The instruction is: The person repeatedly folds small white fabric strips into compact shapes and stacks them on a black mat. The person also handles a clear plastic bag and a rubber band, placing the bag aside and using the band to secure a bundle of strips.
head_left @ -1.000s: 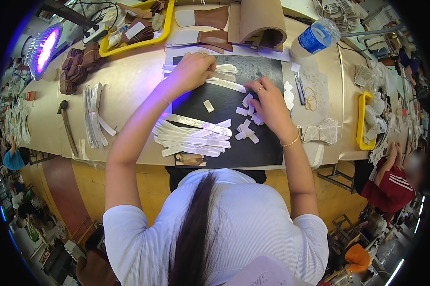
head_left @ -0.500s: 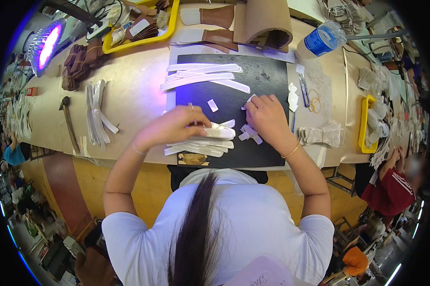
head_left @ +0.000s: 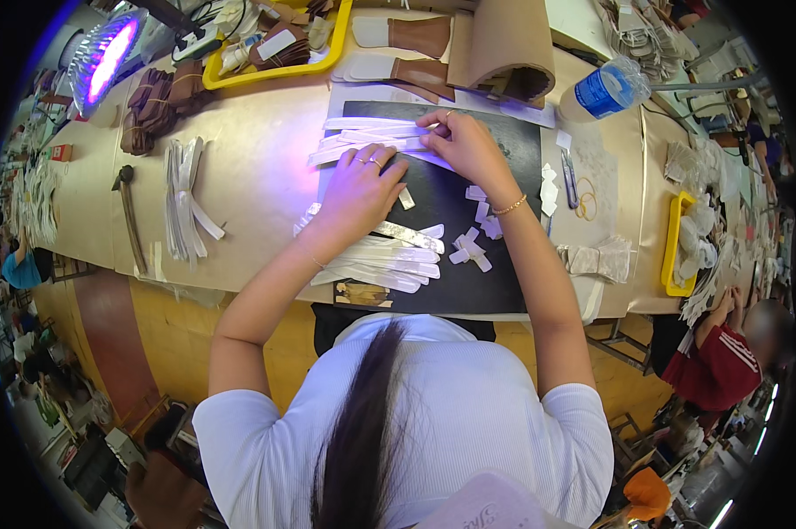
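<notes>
At the left of the desk (head_left: 257, 212), a lit lamp (head_left: 107, 66) stands near a brown bundle (head_left: 151, 110). Next come a hammer (head_left: 131, 216), its handle toward the person, and a white bundle (head_left: 183, 203) bound about its middle. A yellow tray (head_left: 334, 48) sits farther back.

On the black mat (head_left: 504, 286), the upper strips (head_left: 371, 123) lie near its far edge, loosely fanned, their long axes running mostly left to right. The lower strips (head_left: 389, 273) are heaped nearer the person, laid much the same way.

The left hand (head_left: 361, 189) is between the two groups, palm down, its fingers bent and a little apart at the near side of the upper strips. Whether they grip one cannot be told.

A lone tab (head_left: 406, 198) lies just right of that hand. The right hand (head_left: 468, 150) reaches in from the right, thumb and forefinger at the strips' right ends; from those fingertips the strips run leftward, so this hand is the nearer to the ends and the left to the near side. Whether its fingers are clamped on a strip cannot be told either.

Small white tabs (head_left: 471, 249) lie below the right wrist. Beyond the mat are a cutter (head_left: 571, 181) and rubber bands (head_left: 585, 207).
</notes>
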`<state>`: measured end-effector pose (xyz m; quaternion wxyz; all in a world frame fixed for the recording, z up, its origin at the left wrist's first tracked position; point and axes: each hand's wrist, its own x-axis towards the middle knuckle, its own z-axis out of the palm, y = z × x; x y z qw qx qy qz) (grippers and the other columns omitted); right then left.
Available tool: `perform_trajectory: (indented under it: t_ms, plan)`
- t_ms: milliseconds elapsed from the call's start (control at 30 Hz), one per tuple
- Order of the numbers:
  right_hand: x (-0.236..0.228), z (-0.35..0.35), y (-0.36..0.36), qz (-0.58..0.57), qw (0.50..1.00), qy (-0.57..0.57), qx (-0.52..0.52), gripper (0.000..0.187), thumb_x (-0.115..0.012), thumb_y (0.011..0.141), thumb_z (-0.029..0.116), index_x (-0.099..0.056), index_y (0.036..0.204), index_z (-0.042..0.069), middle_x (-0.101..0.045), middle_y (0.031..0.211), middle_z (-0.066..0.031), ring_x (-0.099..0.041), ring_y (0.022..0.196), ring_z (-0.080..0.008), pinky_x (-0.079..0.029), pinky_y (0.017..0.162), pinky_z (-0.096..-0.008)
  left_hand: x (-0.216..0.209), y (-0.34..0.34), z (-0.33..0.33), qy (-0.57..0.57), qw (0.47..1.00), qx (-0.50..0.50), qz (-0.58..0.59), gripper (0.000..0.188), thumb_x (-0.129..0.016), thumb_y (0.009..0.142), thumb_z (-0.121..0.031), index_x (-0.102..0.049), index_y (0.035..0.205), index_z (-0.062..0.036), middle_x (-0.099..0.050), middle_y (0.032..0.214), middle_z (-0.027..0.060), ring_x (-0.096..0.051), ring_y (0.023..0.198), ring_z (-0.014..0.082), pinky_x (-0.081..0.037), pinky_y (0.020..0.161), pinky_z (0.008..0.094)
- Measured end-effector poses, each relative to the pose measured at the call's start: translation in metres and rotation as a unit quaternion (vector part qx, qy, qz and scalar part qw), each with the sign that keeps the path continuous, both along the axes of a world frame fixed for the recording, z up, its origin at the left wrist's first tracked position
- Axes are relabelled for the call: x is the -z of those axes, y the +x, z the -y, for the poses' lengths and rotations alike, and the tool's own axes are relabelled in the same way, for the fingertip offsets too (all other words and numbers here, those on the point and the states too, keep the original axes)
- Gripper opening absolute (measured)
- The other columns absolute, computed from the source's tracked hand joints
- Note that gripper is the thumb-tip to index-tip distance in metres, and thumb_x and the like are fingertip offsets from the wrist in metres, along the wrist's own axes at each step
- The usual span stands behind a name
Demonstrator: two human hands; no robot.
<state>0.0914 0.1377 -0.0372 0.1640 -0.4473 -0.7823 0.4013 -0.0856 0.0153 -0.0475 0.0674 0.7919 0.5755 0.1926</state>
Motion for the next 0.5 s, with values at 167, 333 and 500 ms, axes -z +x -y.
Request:
perform_trajectory:
  t_ms: [167,333,500]
  plan:
    - [0.008,-0.007,-0.006,0.055,0.998,-0.020,0.010,0.028,-0.075,0.084,0.016,-0.069,0.108,0.004,-0.073,0.077,-0.0091,-0.070,0.070,-0.0157,-0.052,0.067,-0.0322,0.005,0.000,0.001,0.029,1.000,-0.001,0.003,0.031,-0.068,0.089,-0.022,-0.064,0.117,-0.0075,-0.061,0.121,0.0094,-0.055,0.118,0.0290,-0.039,0.101,0.0445]
    - [0.006,-0.005,-0.010,0.068,0.998,0.007,0.010,0.030,-0.077,0.081,0.016,-0.068,0.107,0.004,-0.074,0.078,-0.0098,-0.071,0.072,-0.0180,-0.052,0.068,-0.0321,0.006,-0.002,-0.003,0.016,1.000,-0.008,0.019,0.034,-0.068,0.089,-0.022,-0.062,0.119,-0.0063,-0.061,0.115,0.0092,-0.055,0.114,0.0289,-0.040,0.099,0.0444]
    - [0.006,-0.005,-0.011,0.064,0.998,0.014,0.013,0.030,-0.078,0.080,0.017,-0.068,0.106,0.004,-0.074,0.080,-0.0106,-0.071,0.072,-0.0216,-0.052,0.068,-0.0331,0.008,0.001,-0.010,0.025,0.999,-0.022,0.019,0.039,-0.069,0.088,-0.023,-0.061,0.122,-0.0059,-0.059,0.111,0.0097,-0.055,0.109,0.0295,-0.040,0.095,0.0444]
